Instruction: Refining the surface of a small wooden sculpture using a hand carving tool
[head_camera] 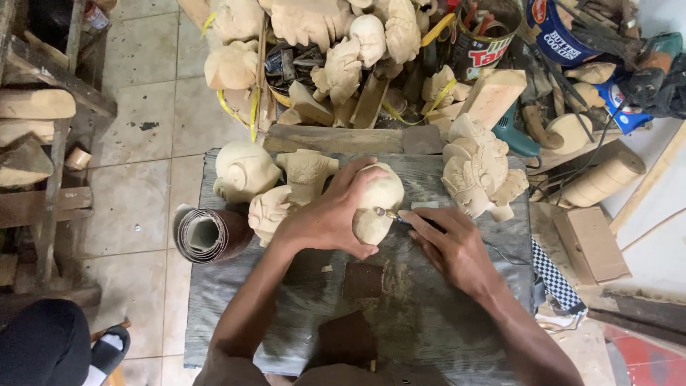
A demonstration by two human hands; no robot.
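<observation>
Centrally, on a weathered grey workbench (457,314), the left hand (325,218) clamps a pale carved wooden head (379,204), fingers arched over its crown and thumb curled beneath, so that the grip is closed firmly on the piece. Its forearm enters from 6 o'clock and slants up toward 12 o'clock. At 3 o'clock of the carving, the right hand (450,246) pinches a slim rotary carving tool (400,216) pen-fashion, fingers drawn tight about its shaft; the metal tip meets the carving's right flank. That forearm enters from 5 o'clock, wrist bent inward.

At 9 o'clock of the held piece lie three unfinished carvings: a round bald head (243,171), a small face (268,211) touching the left wrist, and an ornamented torso (307,171). A roll of sandpaper (211,234) sits at the bench's left edge. At 2 o'clock stands a crowned figure carving (475,171). Beyond the bench, toward 12 o'clock, further pale carvings (336,36) are heaped, with tins of tools (479,39) beside them.
</observation>
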